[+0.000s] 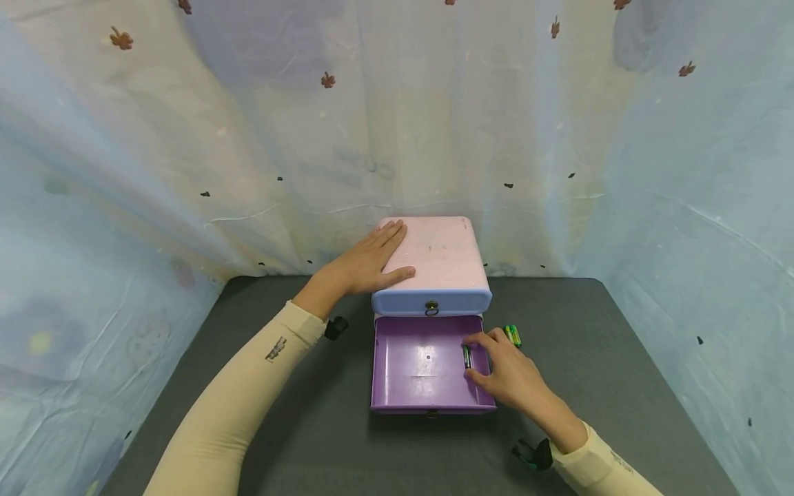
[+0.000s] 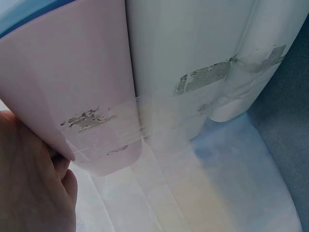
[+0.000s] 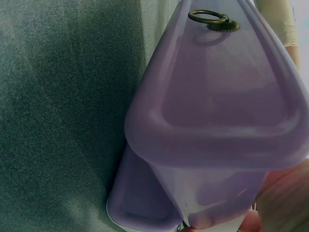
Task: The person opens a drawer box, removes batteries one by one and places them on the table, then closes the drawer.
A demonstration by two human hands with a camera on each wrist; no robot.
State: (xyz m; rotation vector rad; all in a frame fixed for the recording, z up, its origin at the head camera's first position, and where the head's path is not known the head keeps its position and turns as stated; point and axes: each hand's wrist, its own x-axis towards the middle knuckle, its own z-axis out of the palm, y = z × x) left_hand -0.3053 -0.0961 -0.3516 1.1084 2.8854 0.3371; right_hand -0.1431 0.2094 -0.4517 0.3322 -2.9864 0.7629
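A small drawer cabinet with a pink top (image 1: 440,251) stands at the back of the table. My left hand (image 1: 372,262) rests flat on that top, fingers spread toward the back; in the left wrist view it lies along the pink casing (image 2: 91,96). Below the blue drawer front (image 1: 403,302), a purple drawer (image 1: 403,372) is pulled out toward me. Over its right side, my right hand (image 1: 511,368) pinches a battery (image 1: 467,357) end to end between thumb and forefinger, inside the drawer. Green batteries (image 1: 512,335) lie on the table just beyond that hand.
The dark grey table (image 1: 577,344) extends around the cabinet. A patterned curtain (image 1: 403,138) hangs close behind and at both sides. In the right wrist view, the drawer front carries a brass ring pull (image 3: 210,18), with another purple drawer front (image 3: 145,193) below it.
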